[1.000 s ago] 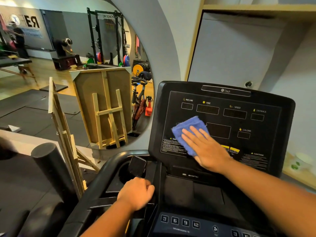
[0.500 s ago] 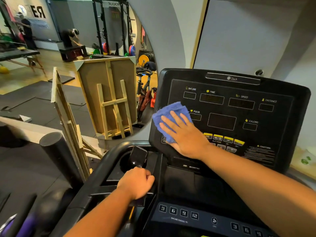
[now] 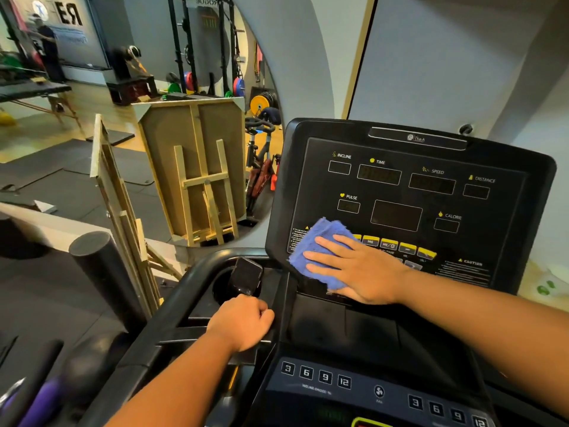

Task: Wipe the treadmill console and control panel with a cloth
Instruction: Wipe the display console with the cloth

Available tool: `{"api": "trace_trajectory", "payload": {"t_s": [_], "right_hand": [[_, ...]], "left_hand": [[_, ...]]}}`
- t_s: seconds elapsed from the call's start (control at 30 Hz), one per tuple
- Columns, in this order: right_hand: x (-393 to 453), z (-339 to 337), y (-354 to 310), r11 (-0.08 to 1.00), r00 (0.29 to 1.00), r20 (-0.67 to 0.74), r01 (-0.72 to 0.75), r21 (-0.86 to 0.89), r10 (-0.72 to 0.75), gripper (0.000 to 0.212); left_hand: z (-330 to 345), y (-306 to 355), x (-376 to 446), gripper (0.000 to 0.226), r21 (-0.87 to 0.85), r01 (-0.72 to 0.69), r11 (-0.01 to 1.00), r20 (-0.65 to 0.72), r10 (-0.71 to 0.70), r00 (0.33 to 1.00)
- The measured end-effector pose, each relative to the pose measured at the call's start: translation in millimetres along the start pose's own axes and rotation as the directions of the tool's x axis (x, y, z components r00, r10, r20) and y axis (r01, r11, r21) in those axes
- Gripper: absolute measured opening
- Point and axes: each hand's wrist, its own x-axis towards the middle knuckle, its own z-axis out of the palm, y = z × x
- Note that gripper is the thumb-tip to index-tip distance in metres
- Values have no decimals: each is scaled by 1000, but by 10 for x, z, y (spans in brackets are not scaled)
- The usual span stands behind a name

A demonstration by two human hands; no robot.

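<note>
The black treadmill console [image 3: 431,208] stands tilted in front of me, with dark display windows and a row of yellow buttons. My right hand [image 3: 360,269] lies flat on a blue cloth [image 3: 317,248] and presses it against the console's lower left corner, over the warning text. The lower control panel [image 3: 381,389] with numbered keys sits below, near the bottom edge. My left hand [image 3: 243,322] is closed around the treadmill's left handlebar [image 3: 172,303].
A dark phone [image 3: 244,275] stands in the cup holder left of the console. Wooden easels [image 3: 197,177] lean beside a round wall mirror that reflects gym racks and weight plates. A black foam roller [image 3: 101,272] stands at the left.
My right hand slid the blue cloth from the console's middle left down to its lower left corner. My left hand stayed on the handlebar.
</note>
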Motion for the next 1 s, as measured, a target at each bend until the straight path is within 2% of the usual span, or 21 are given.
{"api": "trace_trajectory", "payload": {"t_s": [0.17, 0.27, 0.43, 0.6, 0.87, 0.93, 1.0], "right_hand": [[652, -48, -254, 1000, 995, -94, -26, 17, 27, 62], [387, 20, -219, 997, 994, -103, -40, 70, 47, 65], [-397, 183, -58, 987, 991, -26, -130, 96, 133, 65], [-757, 232, -3, 983, 984, -8, -177, 38, 178, 64], [126, -87, 267, 981, 968, -176, -189, -53, 177, 63], [210, -198, 392, 963, 942, -223, -268, -43, 252, 63], [167, -272, 498, 912, 872, -283, -410, 21, 399, 64]], "left_hand": [[27, 8, 7, 40, -12, 26, 1000, -13, -26, 1000], [42, -8, 20, 39, 8, 28, 1000, -20, -28, 999], [28, -8, 2, 40, 2, 21, 1000, -6, -21, 1000], [8, -9, -9, 39, 6, 9, 1000, -3, -9, 1000], [18, -12, 3, 42, -23, 18, 1000, -6, -18, 1000], [24, -17, 7, 41, -19, 19, 1000, 0, -19, 1000], [29, -19, 10, 40, -12, 18, 1000, -1, -18, 1000]]}}
